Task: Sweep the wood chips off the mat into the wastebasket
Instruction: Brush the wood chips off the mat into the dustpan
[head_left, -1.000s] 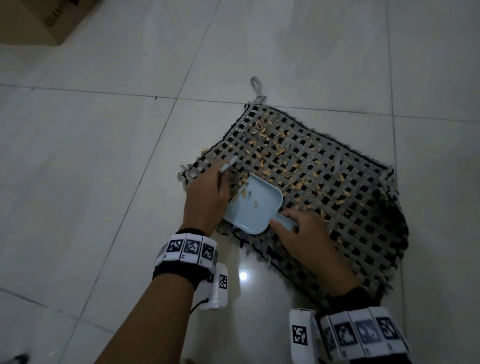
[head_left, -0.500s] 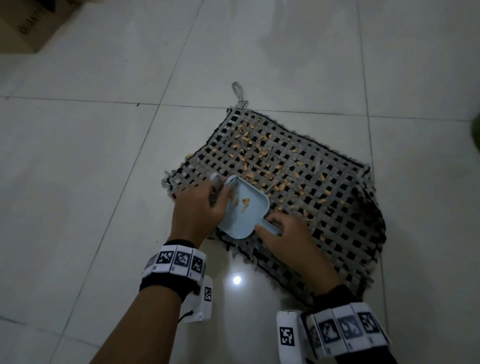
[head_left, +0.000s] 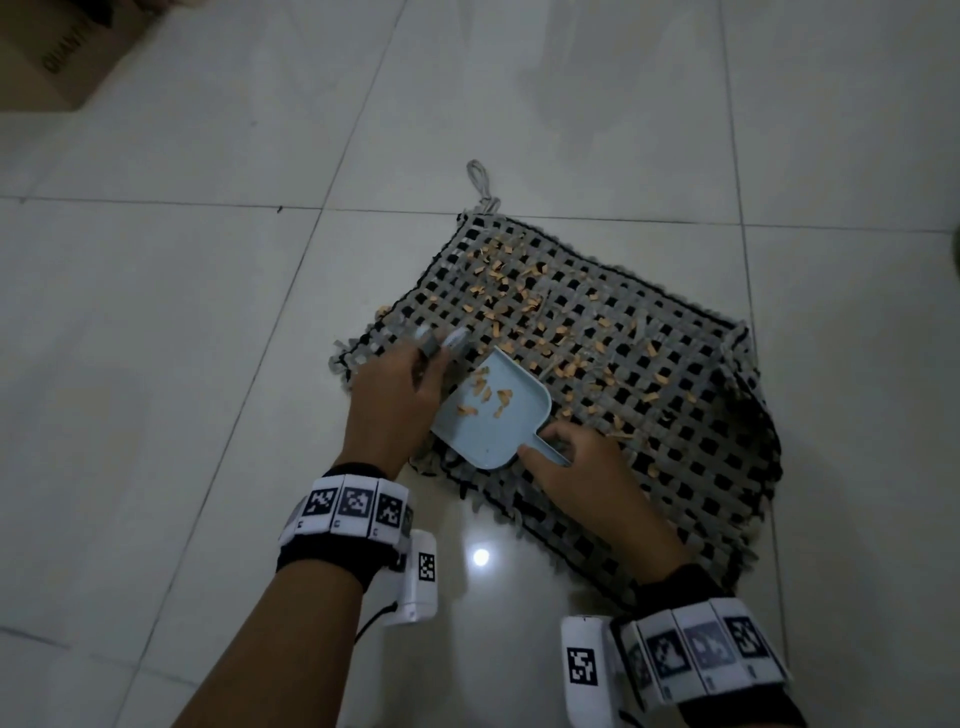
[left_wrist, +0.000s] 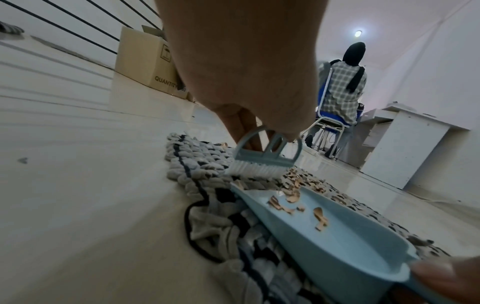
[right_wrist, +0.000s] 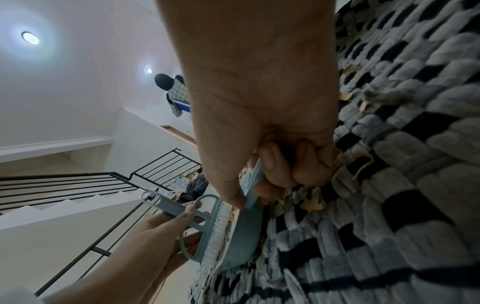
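Wood chips (head_left: 524, 306) dot the mat (head_left: 675, 441); left hand (head_left: 395, 400) half hides the brush (head_left: 441, 340)

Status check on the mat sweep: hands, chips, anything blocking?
Left hand grips brush; right hand holds dustpan handle. Few wood chips in pan, most on the mat. Wastebasket not in view. Nothing blocking.

The head view looks steeply down at the mat (head_left: 597, 374) on the floor. Both wrist views sit low and close, sharing the dustpan (left_wrist: 332, 236) and brush (right_wrist: 215, 232) with it.
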